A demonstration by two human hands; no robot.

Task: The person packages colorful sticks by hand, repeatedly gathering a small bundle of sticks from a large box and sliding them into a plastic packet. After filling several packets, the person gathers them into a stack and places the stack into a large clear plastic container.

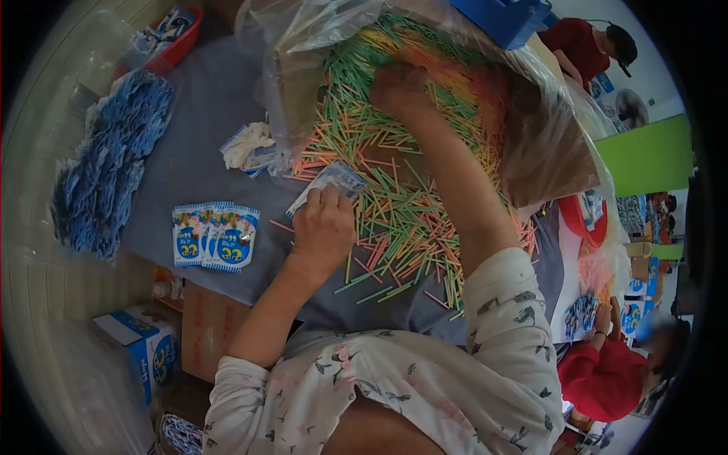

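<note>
My left hand (pixel 324 227) is closed, fingers pinching a small blue-and-white printed pouch (pixel 331 182) at the near left edge of a heap of thin sticks. My right hand (pixel 397 86) reaches into the far part of the heap; its fingers are hidden and blurred among the sticks. These coloured sticks (pixel 402 227), in green, yellow, pink and orange, spill from a plastic-lined cardboard box (pixel 542 152) onto the grey cloth. Left of my left hand, several printed pouches (pixel 216 236) lie in an overlapping row. A white glove (pixel 249 145) rests on another pouch.
A long stack of blue pouches (pixel 114 163) lies at the left, below a red basin (pixel 176 47). A blue tape dispenser (pixel 504 19) sits at the box's top edge. Cartons (pixel 148 345) stand below the table. Two people in red (pixel 604 379) are at the right.
</note>
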